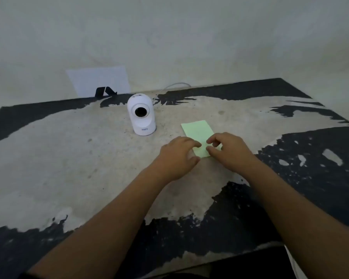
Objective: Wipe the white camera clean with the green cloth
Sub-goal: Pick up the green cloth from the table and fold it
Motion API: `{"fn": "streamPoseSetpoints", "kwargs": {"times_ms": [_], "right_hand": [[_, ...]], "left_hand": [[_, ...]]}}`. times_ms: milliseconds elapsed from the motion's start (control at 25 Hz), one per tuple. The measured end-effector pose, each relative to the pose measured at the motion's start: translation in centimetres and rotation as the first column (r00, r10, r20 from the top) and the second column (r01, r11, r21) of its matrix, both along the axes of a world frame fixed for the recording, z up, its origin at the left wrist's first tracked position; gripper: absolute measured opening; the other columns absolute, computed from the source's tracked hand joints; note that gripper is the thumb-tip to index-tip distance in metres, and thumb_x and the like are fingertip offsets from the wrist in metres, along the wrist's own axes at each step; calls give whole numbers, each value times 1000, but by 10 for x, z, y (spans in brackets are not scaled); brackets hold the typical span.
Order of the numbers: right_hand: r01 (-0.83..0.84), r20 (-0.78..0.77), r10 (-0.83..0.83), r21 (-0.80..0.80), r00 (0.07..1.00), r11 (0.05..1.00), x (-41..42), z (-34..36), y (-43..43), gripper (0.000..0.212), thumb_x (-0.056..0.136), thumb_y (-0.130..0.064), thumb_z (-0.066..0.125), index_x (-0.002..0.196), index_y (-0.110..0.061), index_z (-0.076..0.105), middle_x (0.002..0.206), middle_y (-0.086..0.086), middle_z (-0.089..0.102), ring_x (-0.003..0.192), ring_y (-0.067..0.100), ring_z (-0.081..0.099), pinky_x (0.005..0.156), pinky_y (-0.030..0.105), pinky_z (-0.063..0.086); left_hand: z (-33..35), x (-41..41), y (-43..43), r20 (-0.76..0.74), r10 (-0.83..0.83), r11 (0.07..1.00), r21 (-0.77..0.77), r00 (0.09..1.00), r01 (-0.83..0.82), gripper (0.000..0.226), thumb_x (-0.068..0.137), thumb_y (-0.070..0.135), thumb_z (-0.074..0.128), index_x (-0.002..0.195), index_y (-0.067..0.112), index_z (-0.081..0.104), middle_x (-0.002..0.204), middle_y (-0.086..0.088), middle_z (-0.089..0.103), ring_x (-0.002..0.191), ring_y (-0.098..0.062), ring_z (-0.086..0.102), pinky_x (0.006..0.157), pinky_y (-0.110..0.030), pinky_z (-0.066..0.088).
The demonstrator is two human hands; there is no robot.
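Both hands low over the worn bench (69,158): left hand (175,158) loosely spread, right hand (228,150) half-curled, fingertips at the near corner of the flat green cloth (197,133). Best pinched at that corner. Farther left, untouched: white camera (141,115).

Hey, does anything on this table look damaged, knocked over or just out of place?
The table looks damaged: its black coating has worn away in large patches, baring a pale surface with ragged edges. The white camera stands upright and the green cloth lies flat. Nothing looks spilled.
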State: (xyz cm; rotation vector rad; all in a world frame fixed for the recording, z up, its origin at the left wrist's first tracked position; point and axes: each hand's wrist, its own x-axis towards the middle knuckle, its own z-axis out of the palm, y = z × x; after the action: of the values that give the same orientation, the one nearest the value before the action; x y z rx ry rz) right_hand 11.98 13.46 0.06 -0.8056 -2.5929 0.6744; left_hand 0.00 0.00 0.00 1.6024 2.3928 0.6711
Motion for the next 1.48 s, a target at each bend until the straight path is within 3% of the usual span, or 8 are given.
{"fn": "streamPoseSetpoints", "kwargs": {"times_ms": [160,360,560,720,840,1040,1240,1480], "right_hand": [[15,43,-14,-4,999,1000,15,-2,-2,26,88,-27,61,112,-17,65,106,4,64,81,10,49,75,21,34],[23,55,-20,-46,998,999,23,-5,4,38,85,-33,64,121,-23,59,121,6,54,102,17,51,86,25,37],[-30,91,24,63,996,998,15,2,-11,63,75,-44,70,133,-34,45,138,-2,33,125,23,29,103,37,26],[-82,-185,69,-62,980,995,9,24,-24,16,85,-30,64,99,-24,66,100,-5,62,95,13,55,85,38,45],[-225,-380,63,-398,923,890,12,46,-46,10,86,-24,67,84,-14,67,76,-1,65,63,4,57,60,26,48],[-398,-479,62,-643,876,655,4,59,-80,11,85,-21,68,79,-12,65,74,7,67,64,19,63,58,33,51],[-487,-505,25,-816,862,312,-7,40,-106,7,89,-16,60,89,-13,67,81,-1,73,74,16,67,72,34,54],[-433,-473,-101,-860,875,269,-29,39,-113,14,90,-18,60,101,-10,67,100,13,75,87,28,72,78,43,58]], "left_hand": [[-12,8,18,-123,84,986,-133,989,-100,39,87,42,52,122,25,57,134,-2,53,123,-24,47,100,-43,36],[-14,7,28,-162,156,988,23,974,-154,25,91,30,44,99,17,63,105,-6,64,99,-28,56,82,-39,39],[14,8,12,162,156,956,223,974,-190,16,88,22,51,88,11,64,88,-4,65,80,-21,56,70,-32,42],[43,9,-24,342,54,936,309,938,-167,16,90,24,55,82,13,63,72,5,62,65,1,54,64,-17,40],[58,18,-58,582,-36,911,353,813,-212,21,88,34,59,92,14,63,86,-10,69,77,-9,63,73,-22,50],[63,21,-85,649,26,793,450,761,-411,29,84,34,65,87,6,62,82,-23,64,74,-33,60,78,-51,53],[77,20,-102,747,94,645,458,658,-612,30,94,31,52,71,11,57,74,-11,50,69,-21,44,65,-35,39],[60,5,-116,880,77,790,233,469,-567,24,93,28,54,105,9,63,103,-10,73,87,-26,69,81,-47,56]]}}
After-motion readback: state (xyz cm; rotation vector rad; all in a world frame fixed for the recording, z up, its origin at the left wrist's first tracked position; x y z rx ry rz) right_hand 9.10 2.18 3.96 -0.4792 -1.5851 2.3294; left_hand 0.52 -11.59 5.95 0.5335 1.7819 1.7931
